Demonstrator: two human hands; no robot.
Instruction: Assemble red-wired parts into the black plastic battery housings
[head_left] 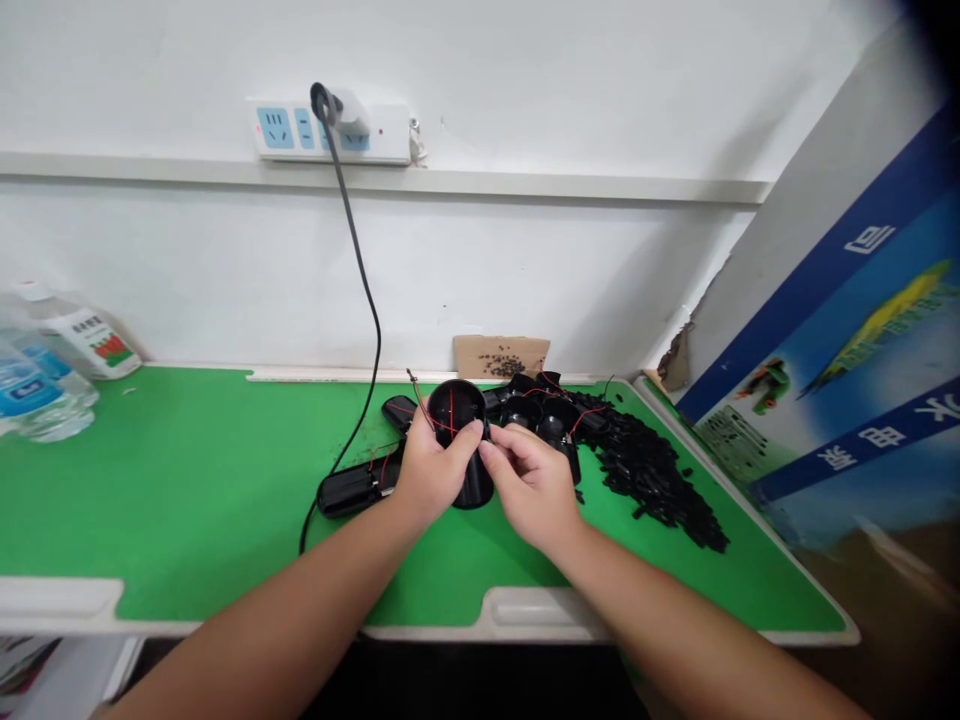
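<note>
Near the middle of the green table, my left hand (435, 468) is closed on a black round housing (474, 484) with red wires across its open top. My right hand (531, 480) has its fingers pinched together at the right side of that housing's rim; anything between the fingertips is too small to make out. To the left lie black elongated parts (351, 490) with red wires. Behind my right hand stand several black cup-shaped parts (556, 416), also with red wires.
A heap of small black pieces (652, 470) spreads at the right. A cardboard piece (501, 355) with tiny dark bits lies at the wall. A black cable (367, 290) hangs from the power strip (390, 135) onto the table (187, 480). Plastic bottles (90, 335) stand far left; a printed box (825, 300) leans right.
</note>
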